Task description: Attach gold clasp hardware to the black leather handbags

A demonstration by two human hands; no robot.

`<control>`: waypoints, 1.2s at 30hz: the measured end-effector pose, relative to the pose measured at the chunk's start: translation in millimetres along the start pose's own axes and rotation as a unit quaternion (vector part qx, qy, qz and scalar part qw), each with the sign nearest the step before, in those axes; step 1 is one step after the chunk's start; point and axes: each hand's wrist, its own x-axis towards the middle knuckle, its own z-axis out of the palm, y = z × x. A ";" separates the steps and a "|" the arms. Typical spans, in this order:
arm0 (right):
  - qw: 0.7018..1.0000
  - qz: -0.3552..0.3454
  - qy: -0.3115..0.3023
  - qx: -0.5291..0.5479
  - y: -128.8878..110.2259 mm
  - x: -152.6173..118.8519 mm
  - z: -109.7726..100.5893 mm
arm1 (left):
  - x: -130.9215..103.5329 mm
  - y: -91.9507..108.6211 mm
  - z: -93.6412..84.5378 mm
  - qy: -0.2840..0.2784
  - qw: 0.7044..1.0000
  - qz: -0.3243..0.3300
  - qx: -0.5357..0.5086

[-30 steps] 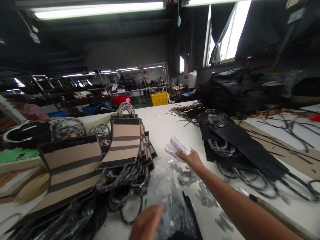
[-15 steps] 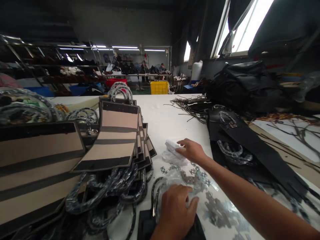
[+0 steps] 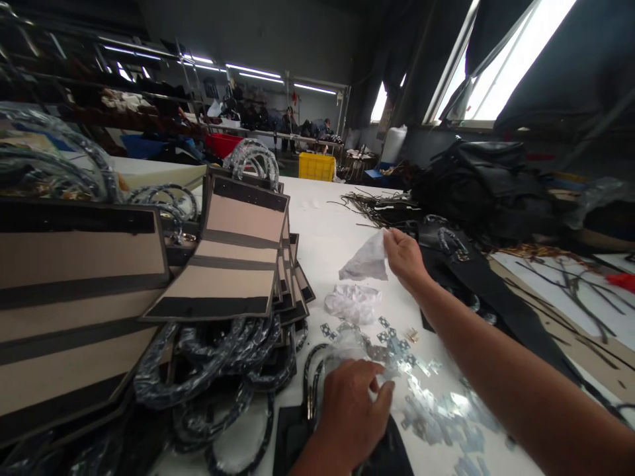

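My right hand (image 3: pixel 404 254) pinches a corner of a thin white sheet (image 3: pixel 366 256), which hangs from the fingers over the white table. Just below lies a crumpled white wad (image 3: pixel 353 303) of similar thin material. In the lower middle, my left hand (image 3: pixel 350 403) rests palm down over a black bag piece (image 3: pixel 292 439). Its thumb and forefinger stand apart with nothing between them; the other fingertips are hidden. A black handle (image 3: pixel 310 373) and clear plastic (image 3: pixel 347 342) lie against that hand. Small flat metal plates (image 3: pixel 439 413) are scattered to its right.
Bag panels in beige and black (image 3: pixel 238 264) are stacked at left, with plastic-wrapped handles (image 3: pixel 208 357) spilling out below. On the right are black strips (image 3: pixel 501 317) and a dark bag heap (image 3: pixel 481 178). Thin cords (image 3: pixel 370 206) lie farther back; a yellow crate (image 3: pixel 316 166) stands beyond the table.
My right hand has lifted a thin white sheet off the wad and moved it up and away to the right. My left hand has stayed nearly still. The view has tilted slightly.
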 end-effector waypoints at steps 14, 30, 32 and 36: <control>0.995 -0.026 -0.031 -0.091 9.2 33.8 18.5 | -3.1 -7.1 2.4 0.009 0.999 0.034 0.006; 0.986 0.006 -0.136 -0.099 15.4 21.5 37.7 | -0.5 -4.4 0.4 0.014 0.999 0.032 0.006; 0.984 -0.001 -0.136 -0.115 19.0 14.6 40.8 | -0.2 -3.3 -0.6 0.012 0.999 0.031 0.002; 0.980 -0.048 -0.140 -0.134 23.4 -2.4 42.0 | 0.0 -1.9 -1.0 0.009 1.000 0.023 -0.001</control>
